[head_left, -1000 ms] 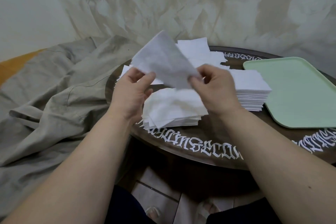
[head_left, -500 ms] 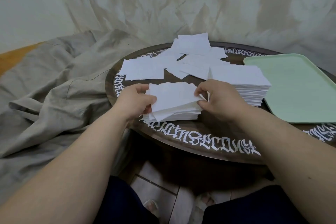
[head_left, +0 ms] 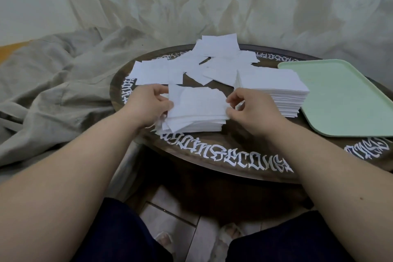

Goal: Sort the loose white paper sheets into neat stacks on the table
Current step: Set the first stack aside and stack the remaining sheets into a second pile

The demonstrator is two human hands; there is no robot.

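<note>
A small uneven stack of white paper sheets lies at the near edge of the round dark table. My left hand pinches the stack's left side, and my right hand pinches its right side with curled fingers. A taller, neat stack stands just right of it, behind my right hand. Loose white sheets lie scattered across the far part of the table.
A pale green tray sits on the table's right side, touching the tall stack. A crumpled grey-beige cloth covers the area left of the table and hangs behind it. White lettering runs around the table rim. Tiled floor and my feet show below.
A sheet held up in both hands a second ago has come down onto the near stack. Both hands now hold the stack's sides.
</note>
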